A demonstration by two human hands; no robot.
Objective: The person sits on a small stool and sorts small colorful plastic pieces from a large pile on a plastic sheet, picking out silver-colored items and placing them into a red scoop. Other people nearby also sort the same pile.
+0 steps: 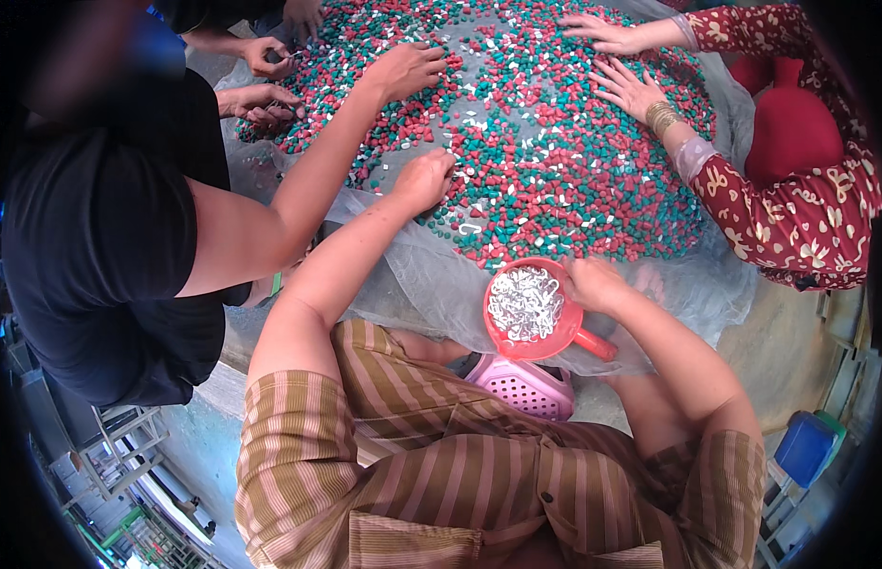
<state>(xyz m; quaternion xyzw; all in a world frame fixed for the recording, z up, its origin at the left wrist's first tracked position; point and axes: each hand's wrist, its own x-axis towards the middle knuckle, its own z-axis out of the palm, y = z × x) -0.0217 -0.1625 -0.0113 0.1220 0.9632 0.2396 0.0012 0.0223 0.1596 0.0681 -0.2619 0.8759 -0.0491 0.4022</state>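
Item 1. Your left hand (424, 178): stretched out to the near edge of the pebble heap (564, 161), fingers curled down onto the pieces in a loose pinch. Whether it grips a piece you cannot tell from this view; the fingertips are hidden.

Item 2. Your right hand (593, 284): closed on the far rim of the red scoop (528, 308), holding it level just below the heap's near edge, above the clear plastic sheet (431, 275).

Item 3. Red scoop: round bowl with a short handle pointing toward your right. It holds a shallow layer of white pieces (524, 302), roughly covering the bottom and well short of the rim.

Item 4. Pebble heap: a wide spread of red, green and white bits on the sheet. White ones are scattered all through it, several just beside your left hand. Judged from this, the picking-out of white is at an early to middle stage; much remains in the heap.

Item 5. Other people: one in a black top (100, 218) on your left, an arm reaching into the heap; one in a red patterned sleeve (792, 218) on your right, both palms flat on the pebbles; more hands at the far left edge.

Item 6. Pink perforated sandal (526, 387): below the scoop, near your knee.
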